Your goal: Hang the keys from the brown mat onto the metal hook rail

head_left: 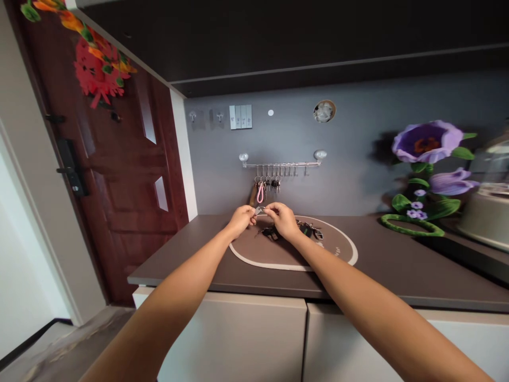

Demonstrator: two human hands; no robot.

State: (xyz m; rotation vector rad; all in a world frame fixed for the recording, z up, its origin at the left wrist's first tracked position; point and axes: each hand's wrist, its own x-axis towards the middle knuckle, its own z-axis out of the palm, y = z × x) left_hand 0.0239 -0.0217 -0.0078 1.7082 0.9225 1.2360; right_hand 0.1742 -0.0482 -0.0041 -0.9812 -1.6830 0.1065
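Both hands meet just above the brown oval mat (262, 258). Between the fingertips of my left hand (240, 220) is pinched a small flat silvery key (258, 210). My right hand (283, 219) is closed on a thin metal key ring (263, 208) at the key's other end; its fine detail is too small to make out. Under and beside my right hand lie black keys and fobs (270, 232) on the mat, partly hidden by the hand. More of them, dark with metal clasps (318, 233), lie to the right of my wrist.
Behind the hands, a clear hook rail (281, 165) on the wall carries several key bunches (274, 184) and a pink loop strap (260, 192). Purple fabric flowers (427, 143) and a domed appliance (487, 204) stand at right. A dark shelf (278, 48) overhangs the counter (178, 260).
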